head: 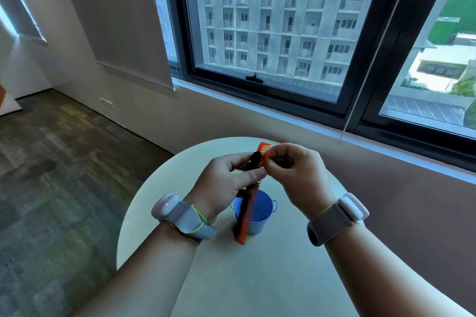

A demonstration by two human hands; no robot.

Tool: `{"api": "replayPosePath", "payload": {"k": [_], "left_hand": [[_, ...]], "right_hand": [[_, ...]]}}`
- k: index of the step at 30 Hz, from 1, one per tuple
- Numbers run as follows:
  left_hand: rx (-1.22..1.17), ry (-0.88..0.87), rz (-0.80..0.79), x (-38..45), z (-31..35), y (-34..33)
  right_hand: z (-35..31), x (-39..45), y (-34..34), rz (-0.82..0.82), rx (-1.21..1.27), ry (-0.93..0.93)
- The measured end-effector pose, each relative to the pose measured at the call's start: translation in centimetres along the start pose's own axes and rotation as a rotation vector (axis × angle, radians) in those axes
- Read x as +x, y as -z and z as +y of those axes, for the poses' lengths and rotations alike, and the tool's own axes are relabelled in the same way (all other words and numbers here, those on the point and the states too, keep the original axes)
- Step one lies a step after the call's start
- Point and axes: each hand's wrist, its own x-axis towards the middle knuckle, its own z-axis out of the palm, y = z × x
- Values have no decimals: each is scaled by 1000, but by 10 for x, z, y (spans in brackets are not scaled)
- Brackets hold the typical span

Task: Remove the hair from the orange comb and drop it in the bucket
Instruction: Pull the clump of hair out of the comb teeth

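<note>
Both hands [260, 175] around orange comb [247, 210]

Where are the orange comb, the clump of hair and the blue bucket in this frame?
orange comb [243, 229]: head view, lower stretch of its spine, below the left hand.
clump of hair [255, 159]: head view, dark tuft between the two hands.
blue bucket [260, 225]: head view, front outer wall.

- Middle of the orange comb [244, 221] hidden inside the left grip [226, 183].
- Bucket [260, 213] partly covered by comb and left wrist.
- Tabletop [270, 278] cut off at bottom edge.
- Right fingertips [270, 162] blurred against the hair [255, 161].
</note>
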Motion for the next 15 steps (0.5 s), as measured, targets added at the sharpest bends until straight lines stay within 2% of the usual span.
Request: {"api": "replayPosePath", "payload": {"k": [11,15], "left_hand": [[403,-264,185,-9,-5,-12],[434,-356,237,-8,-6,-12]], "right_hand": [[2,0,2,-107,-25,8],[3,2,6,-156,206,-59]]}}
